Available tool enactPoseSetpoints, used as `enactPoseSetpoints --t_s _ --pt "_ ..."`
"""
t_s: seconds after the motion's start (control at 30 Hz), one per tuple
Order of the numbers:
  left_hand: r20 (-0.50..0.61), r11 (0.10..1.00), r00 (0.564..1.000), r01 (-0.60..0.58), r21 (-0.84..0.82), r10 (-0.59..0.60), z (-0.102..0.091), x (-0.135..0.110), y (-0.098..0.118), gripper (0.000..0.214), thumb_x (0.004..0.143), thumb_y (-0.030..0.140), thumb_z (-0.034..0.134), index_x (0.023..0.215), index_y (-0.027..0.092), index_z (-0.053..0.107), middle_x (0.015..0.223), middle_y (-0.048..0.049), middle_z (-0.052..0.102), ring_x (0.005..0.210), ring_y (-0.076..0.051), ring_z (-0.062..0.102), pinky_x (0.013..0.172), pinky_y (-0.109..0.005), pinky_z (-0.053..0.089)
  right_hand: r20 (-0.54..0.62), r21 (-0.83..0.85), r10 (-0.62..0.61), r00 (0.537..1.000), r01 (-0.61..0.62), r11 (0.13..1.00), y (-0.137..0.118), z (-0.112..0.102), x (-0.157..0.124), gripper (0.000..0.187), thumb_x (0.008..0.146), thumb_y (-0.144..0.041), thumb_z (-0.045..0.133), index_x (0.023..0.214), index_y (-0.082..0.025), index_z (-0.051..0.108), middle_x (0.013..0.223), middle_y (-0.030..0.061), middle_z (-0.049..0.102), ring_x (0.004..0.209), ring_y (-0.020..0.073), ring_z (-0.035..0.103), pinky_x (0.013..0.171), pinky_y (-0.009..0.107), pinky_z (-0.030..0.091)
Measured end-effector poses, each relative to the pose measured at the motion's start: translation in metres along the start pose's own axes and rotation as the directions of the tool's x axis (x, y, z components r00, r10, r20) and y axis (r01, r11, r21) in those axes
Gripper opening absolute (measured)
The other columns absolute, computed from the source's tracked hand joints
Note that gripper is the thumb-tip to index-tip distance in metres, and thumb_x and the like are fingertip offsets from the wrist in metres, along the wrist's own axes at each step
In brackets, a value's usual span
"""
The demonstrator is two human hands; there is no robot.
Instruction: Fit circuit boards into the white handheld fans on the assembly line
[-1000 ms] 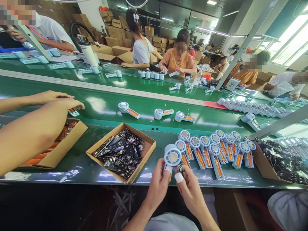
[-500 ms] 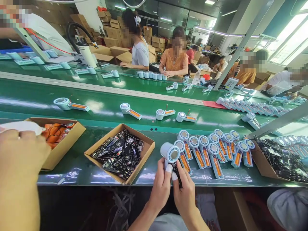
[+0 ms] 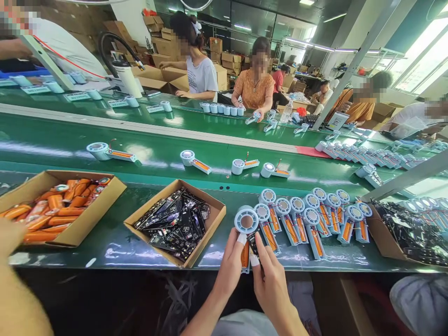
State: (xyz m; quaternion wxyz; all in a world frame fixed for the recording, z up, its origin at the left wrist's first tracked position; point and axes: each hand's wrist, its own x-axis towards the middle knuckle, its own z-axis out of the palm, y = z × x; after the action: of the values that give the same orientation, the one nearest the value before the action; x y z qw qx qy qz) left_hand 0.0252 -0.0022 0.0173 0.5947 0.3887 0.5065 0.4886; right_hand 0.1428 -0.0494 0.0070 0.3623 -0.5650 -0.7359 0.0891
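My left hand (image 3: 231, 268) grips a small white handheld fan body (image 3: 246, 223) by its handle, its round head facing up and an orange battery showing in the handle. My right hand (image 3: 269, 275), with white tape on the fingertips, pinches a small black circuit board (image 3: 253, 243) against that handle. Both hands hover over the near edge of the green bench (image 3: 115, 242). Just right of the hands lies a row of several similar fan bodies (image 3: 308, 214) with orange batteries.
A cardboard box of black circuit boards (image 3: 176, 219) sits to the left of my hands, and a box of orange batteries (image 3: 59, 205) stands further left. Fan bodies (image 3: 196, 161) ride the green conveyor. A co-worker's arm (image 3: 14, 280) is at the lower left. Other people work across the belt.
The co-worker's arm at left has pulled back off the battery box. I have turned the fan so its battery side faces up and brought the circuit board onto the handle. Belt parts drifted right.
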Motion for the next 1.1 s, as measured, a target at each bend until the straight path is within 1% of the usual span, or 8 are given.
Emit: enactPoseSetpoints --t_s 0.27,0.5,0.63,0.77,0.83,0.93,1.03,1.1 --pt "-0.015 0.985 0.991 -0.132 0.114 0.135 0.006 -0.008 -0.016 0.039 0.1 0.043 0.039 0.132 0.022 0.047 0.139 -0.0112 0.057 0.134 -0.024 0.049 0.11 -0.039 0.04 0.096 -0.093 0.019 0.995 -0.01 0.996 -0.002 0.009 0.007 0.068 0.097 -0.011 0.031 0.162 -0.019 0.013 0.09 0.0107 0.07 0.069 0.0213 0.069 0.059 0.028 0.058" --pt "-0.06 0.995 0.995 -0.079 0.063 0.083 0.003 -0.001 -0.022 0.041 0.095 0.048 0.045 0.127 0.023 0.053 0.135 -0.0107 0.063 0.132 -0.025 0.054 0.111 -0.041 0.041 0.418 -0.255 0.088 0.904 0.024 0.967 -0.009 -0.002 0.018 0.082 0.089 -0.008 0.038 0.161 -0.012 0.0 0.091 0.0119 0.074 0.068 0.0248 0.071 0.058 0.03 0.056" --pt "0.026 0.998 0.999 0.017 0.06 -0.018 0.0 0.002 -0.021 0.043 0.098 0.051 0.039 0.126 0.023 0.055 0.121 -0.0095 0.072 0.123 -0.024 0.062 0.109 -0.041 0.044 0.374 -0.232 0.013 0.927 0.08 0.969 -0.009 0.006 0.022 0.082 0.091 -0.01 0.035 0.16 -0.01 -0.01 0.126 0.0244 0.065 0.097 0.0298 0.071 0.069 0.036 0.059" --pt "0.067 0.958 0.997 0.009 0.285 -0.03 -0.011 0.0 -0.01 0.043 0.098 0.044 0.036 0.123 0.019 0.061 0.121 -0.0121 0.073 0.124 -0.026 0.062 0.107 -0.041 0.045 0.316 -0.22 0.109 0.942 -0.039 0.975 -0.005 0.02 0.023 0.078 0.093 -0.01 0.033 0.16 -0.008 -0.007 0.124 0.0236 0.066 0.098 0.0278 0.072 0.068 0.032 0.059" --pt "0.155 0.867 0.988 -0.056 0.495 -0.024 -0.023 -0.003 0.005 0.037 0.095 0.038 0.041 0.114 0.02 0.067 0.111 -0.0111 0.076 0.114 -0.026 0.067 0.098 -0.038 0.05 0.352 -0.274 0.212 0.912 -0.116 0.955 -0.004 0.024 0.025 0.073 0.095 -0.011 0.035 0.16 -0.007 0.003 0.11 0.0194 0.073 0.088 0.0258 0.074 0.067 0.031 0.058" --pt "0.243 0.616 0.968 -0.159 0.772 -0.055 -0.048 0.0 0.041 0.036 0.096 0.026 0.037 0.101 0.022 0.072 0.083 -0.0066 0.078 0.084 -0.024 0.073 0.076 -0.032 0.053 0.44 -0.424 0.324 0.838 -0.125 0.897 -0.005 0.025 0.033 0.065 0.098 -0.015 0.04 0.158 -0.004 0.017 0.091 0.0148 0.075 0.077 0.0249 0.074 0.063 0.029 0.055" --pt "0.021 0.22 0.994 -0.044 0.974 0.106 -0.07 0.022 0.074 0.038 0.098 0.021 0.034 0.104 0.019 0.07 0.094 -0.0113 0.077 0.092 -0.028 0.073 0.078 -0.034 0.051 0.478 -0.555 0.355 0.804 -0.037 0.831 -0.011 0.024 0.046 0.067 0.102 -0.029 0.046 0.158 -0.004 0.019 0.078 0.0133 0.074 0.071 0.027 0.075 0.061 0.03 0.054" --pt "-0.1 0.083 0.984 0.088 0.993 0.147 -0.079 0.045 0.086 0.037 0.098 0.022 0.035 0.103 0.014 0.071 0.102 -0.0196 0.076 0.099 -0.033 0.072 0.08 -0.038 0.051 0.498 -0.571 0.328 0.803 0.018 0.821 -0.014 0.022 0.053 0.074 0.101 -0.038 0.051 0.158 -0.003 0.018 0.073 0.0137 0.074 0.07 0.0297 0.075 0.061 0.032 0.053"
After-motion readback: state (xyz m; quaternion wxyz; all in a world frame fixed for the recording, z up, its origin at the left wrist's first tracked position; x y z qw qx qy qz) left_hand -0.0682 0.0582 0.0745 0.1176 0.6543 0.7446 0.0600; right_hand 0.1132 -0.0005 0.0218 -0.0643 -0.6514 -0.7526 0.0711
